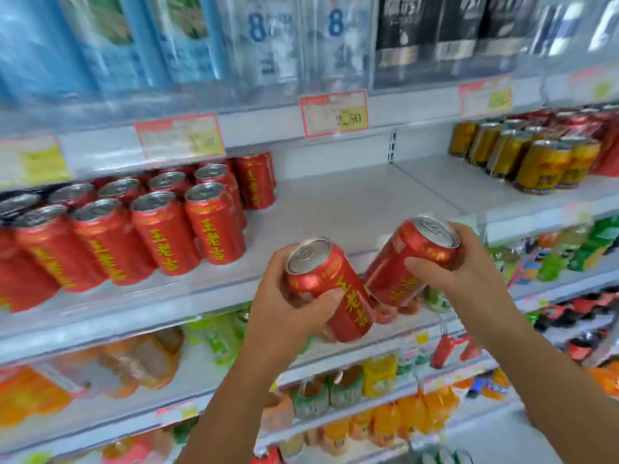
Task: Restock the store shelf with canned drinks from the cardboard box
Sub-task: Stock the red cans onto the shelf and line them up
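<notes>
My left hand [281, 306] grips a red can with yellow characters [326, 286], tilted with its silver top toward me. My right hand [469, 262] grips a second red can [407, 259], also tilted, its base close to the first can. Both cans hover in front of the white shelf [351, 209], just off its front edge. On the left part of that shelf stand several matching red cans [187, 222] in rows. The cardboard box is not in view.
Gold cans [536, 159] stand on the shelf's right part, with red cans behind them. Bare shelf surface lies between the red and gold groups. Bottled water packs [268, 45] fill the shelf above; price tags [335, 113] hang on its edge. Orange and green bottles sit on lower shelves.
</notes>
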`<action>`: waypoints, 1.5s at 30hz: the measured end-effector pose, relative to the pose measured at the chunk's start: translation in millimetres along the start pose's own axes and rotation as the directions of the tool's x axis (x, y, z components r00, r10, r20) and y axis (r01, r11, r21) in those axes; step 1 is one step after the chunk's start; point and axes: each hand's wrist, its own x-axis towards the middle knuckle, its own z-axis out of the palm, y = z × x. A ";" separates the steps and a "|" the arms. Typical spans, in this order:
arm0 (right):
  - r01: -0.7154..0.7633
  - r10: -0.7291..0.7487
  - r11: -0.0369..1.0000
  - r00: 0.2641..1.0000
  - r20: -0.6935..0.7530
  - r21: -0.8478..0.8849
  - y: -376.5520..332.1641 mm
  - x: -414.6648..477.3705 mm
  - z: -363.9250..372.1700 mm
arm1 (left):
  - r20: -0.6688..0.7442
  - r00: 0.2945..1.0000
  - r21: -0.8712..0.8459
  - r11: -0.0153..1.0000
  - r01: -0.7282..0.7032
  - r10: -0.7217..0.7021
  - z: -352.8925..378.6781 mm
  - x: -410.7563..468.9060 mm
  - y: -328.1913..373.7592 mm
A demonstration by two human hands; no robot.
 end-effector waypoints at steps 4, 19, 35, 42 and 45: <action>0.087 -0.087 0.996 0.995 0.045 0.006 -27.2 23.9 41.2 | -0.121 0.992 0.045 0.998 -0.039 0.044 -42.5 8.0 22.8; 0.139 -0.112 0.984 0.969 0.218 -0.110 -30.1 118.9 172.6 | -0.266 0.963 0.070 0.996 0.052 -0.032 -111.1 22.5 8.2; 0.104 -0.027 0.974 0.935 0.355 -0.201 -8.4 139.5 197.1 | -0.266 0.963 0.054 0.996 0.071 -0.055 -113.5 22.6 2.6; 0.096 -0.011 0.969 0.936 0.351 -0.227 -5.7 138.4 197.9 | -0.292 0.954 0.017 0.996 0.083 -0.074 -111.7 21.2 2.6; 0.116 -0.028 0.948 0.958 0.286 -0.296 -9.9 126.5 188.7 | -0.287 0.953 -0.010 0.995 0.100 -0.099 -110.6 19.4 6.1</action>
